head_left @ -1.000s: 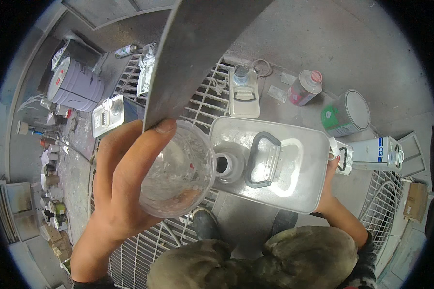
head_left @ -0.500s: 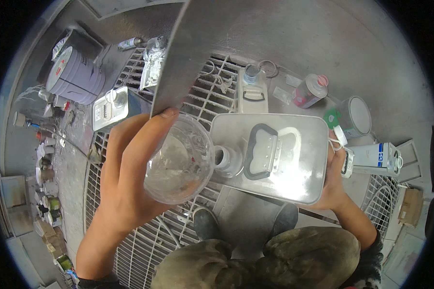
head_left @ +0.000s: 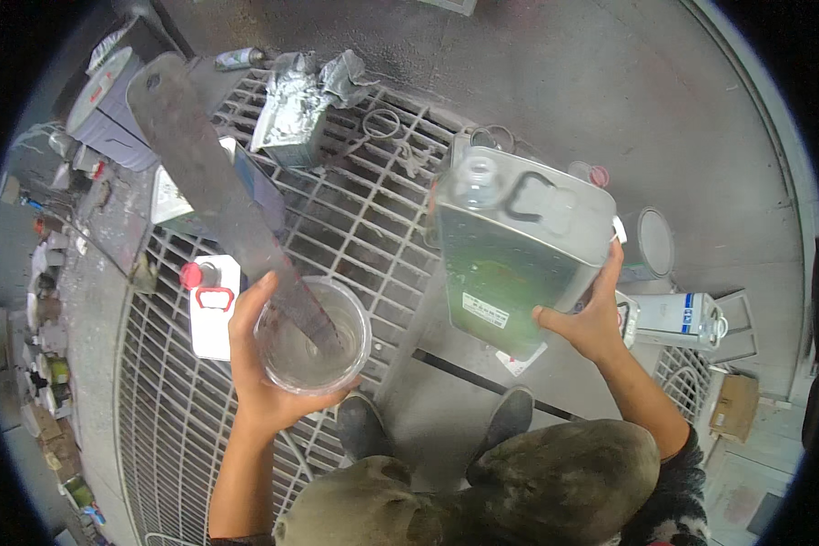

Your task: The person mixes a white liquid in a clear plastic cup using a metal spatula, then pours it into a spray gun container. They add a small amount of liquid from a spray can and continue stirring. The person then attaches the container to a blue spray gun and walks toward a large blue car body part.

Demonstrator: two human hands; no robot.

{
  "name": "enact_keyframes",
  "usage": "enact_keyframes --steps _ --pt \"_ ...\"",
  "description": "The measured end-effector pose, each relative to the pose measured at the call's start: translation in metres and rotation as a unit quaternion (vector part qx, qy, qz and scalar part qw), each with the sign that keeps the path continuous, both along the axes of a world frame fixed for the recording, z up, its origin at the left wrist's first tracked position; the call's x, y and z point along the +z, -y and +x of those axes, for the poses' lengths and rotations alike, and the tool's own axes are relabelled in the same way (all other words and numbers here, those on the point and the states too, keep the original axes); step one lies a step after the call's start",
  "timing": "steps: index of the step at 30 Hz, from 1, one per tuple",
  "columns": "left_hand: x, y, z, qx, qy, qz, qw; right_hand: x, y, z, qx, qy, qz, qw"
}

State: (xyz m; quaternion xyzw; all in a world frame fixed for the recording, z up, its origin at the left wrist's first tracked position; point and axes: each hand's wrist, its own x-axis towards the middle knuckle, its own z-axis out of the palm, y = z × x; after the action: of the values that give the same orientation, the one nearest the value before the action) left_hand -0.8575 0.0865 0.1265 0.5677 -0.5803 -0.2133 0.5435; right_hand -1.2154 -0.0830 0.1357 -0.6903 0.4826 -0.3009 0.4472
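My left hand [head_left: 260,391] grips a clear plastic cup [head_left: 291,357]. A long, flat metal strip [head_left: 200,173] stands slanted in the cup, my thumb against it. My right hand [head_left: 591,318] holds a rectangular metal can [head_left: 510,264] with a greenish side, a white label, a top handle and an open-looking spout. A small white piece [head_left: 620,227], perhaps a cap, is at my right fingers. Just left of the cup is a white container [head_left: 211,323] with a red cap and red-rimmed handle.
A metal grating [head_left: 191,409] lies around my boots [head_left: 359,428]. Foil-covered container [head_left: 291,114], purple pail [head_left: 109,118] and cluttered cans are at the back and left. At right stand a round can [head_left: 653,241], a rectangular can [head_left: 669,318] and a cardboard box [head_left: 735,405].
The can has moved away from the cup, now showing its side. The cup and strip have dropped lower, revealing the red-capped container. The view has shifted slightly.
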Motion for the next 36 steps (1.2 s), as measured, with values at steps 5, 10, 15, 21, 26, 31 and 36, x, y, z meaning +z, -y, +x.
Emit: enact_keyframes --steps 5,10,15,21,26,31,36 --pt "-0.026 -0.012 -0.014 -0.007 -0.030 -0.008 1.000 0.006 -0.011 -0.037 -0.136 -0.043 -0.001 0.990" --pt "-0.032 -0.003 -0.022 -0.015 -0.007 -0.018 1.000 -0.011 0.013 -0.034 -0.252 0.024 -0.053 0.966" --pt "-0.040 0.006 -0.031 -0.065 -0.024 -0.009 0.998 -0.063 0.079 -0.018 -0.266 0.024 -0.142 0.953" --pt "-0.049 0.006 -0.036 -0.088 -0.055 0.003 0.995 -0.089 0.083 -0.091 -0.213 -0.002 -0.116 0.970" --pt "-0.055 0.014 -0.053 -0.063 -0.173 0.050 0.982 -0.025 0.091 -0.141 -0.261 -0.078 -0.277 0.921" --pt "-0.053 0.034 -0.064 -0.068 -0.267 0.055 0.960 0.102 0.121 -0.102 -0.044 -0.203 -0.091 0.974" --pt "-0.045 0.055 -0.059 -0.082 -0.276 0.022 0.957 0.149 0.167 -0.029 0.282 -0.546 -0.110 0.781"
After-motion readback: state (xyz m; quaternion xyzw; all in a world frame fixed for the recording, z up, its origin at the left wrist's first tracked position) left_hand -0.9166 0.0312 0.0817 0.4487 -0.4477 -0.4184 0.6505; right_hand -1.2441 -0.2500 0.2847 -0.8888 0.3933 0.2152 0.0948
